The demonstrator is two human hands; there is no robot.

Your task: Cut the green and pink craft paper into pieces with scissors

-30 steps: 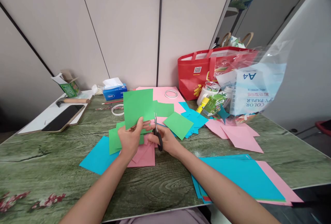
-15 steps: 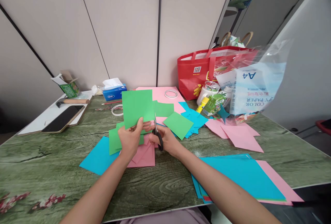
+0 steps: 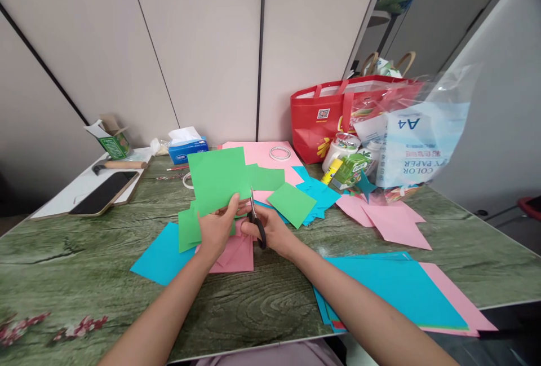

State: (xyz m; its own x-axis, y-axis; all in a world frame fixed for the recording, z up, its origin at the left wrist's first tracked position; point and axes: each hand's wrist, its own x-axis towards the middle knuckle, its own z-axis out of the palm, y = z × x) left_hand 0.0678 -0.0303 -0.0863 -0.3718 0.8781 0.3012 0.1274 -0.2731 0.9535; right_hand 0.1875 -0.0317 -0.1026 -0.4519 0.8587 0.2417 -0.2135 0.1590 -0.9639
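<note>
My left hand pinches the lower edge of a green paper sheet, which stands raised over the table. In my right hand is a pair of scissors with black handles, blades pointing up beside the right edge of the sheet. Whether the blades touch the paper I cannot tell. Under and around the hands lie green paper pieces, pink pieces and a blue square. Another green square rests to the right of the scissors.
Blue and pink sheets are stacked at the front right. Behind stand a red bag, a clear paper pack and a yellow glue stick. A tissue box, phone and hammer are at the left.
The green sheet has shifted left and tilted a little, and more of its face shows. My left hand moved slightly right, while the scissors stay almost in place.
</note>
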